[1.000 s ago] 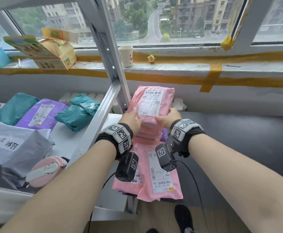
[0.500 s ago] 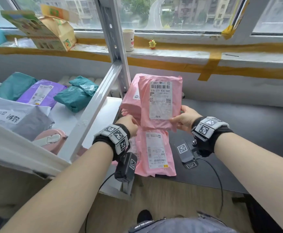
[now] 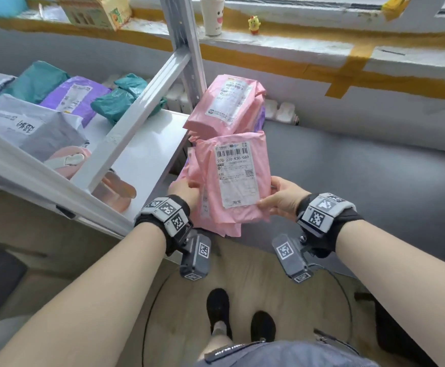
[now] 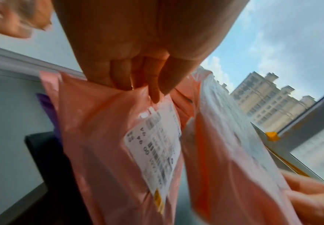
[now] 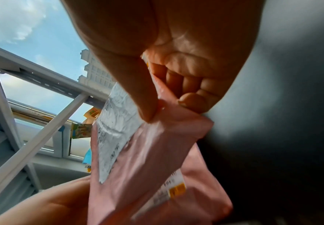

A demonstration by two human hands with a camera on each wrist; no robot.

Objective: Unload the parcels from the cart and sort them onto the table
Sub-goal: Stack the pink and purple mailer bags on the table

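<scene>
I hold a bundle of pink parcels (image 3: pixel 234 181) in the air at the near left edge of the dark table (image 3: pixel 361 176). My left hand (image 3: pixel 187 193) grips the bundle's left side; in the left wrist view its fingers (image 4: pixel 138 79) curl over a pink parcel (image 4: pixel 109 137). My right hand (image 3: pixel 282 198) pinches the labelled front parcel (image 5: pixel 147 152) at its lower right corner, thumb on the label side. Another pink parcel (image 3: pixel 226 104) lies on the table behind the bundle, over a purple one (image 3: pixel 261 117).
A white cart (image 3: pixel 147 154) with a grey metal frame (image 3: pixel 136 112) stands on the left, holding grey (image 3: pixel 30 125), purple (image 3: pixel 73 94) and teal (image 3: pixel 120 99) parcels and a pink tape dispenser (image 3: pixel 67 160). A paper cup (image 3: pixel 212 14) and small toy (image 3: pixel 254 23) sit on the windowsill.
The bundle has come down and toward me, away from the pile. One pink parcel now lies apart behind it. The view tilted down, showing my feet.
</scene>
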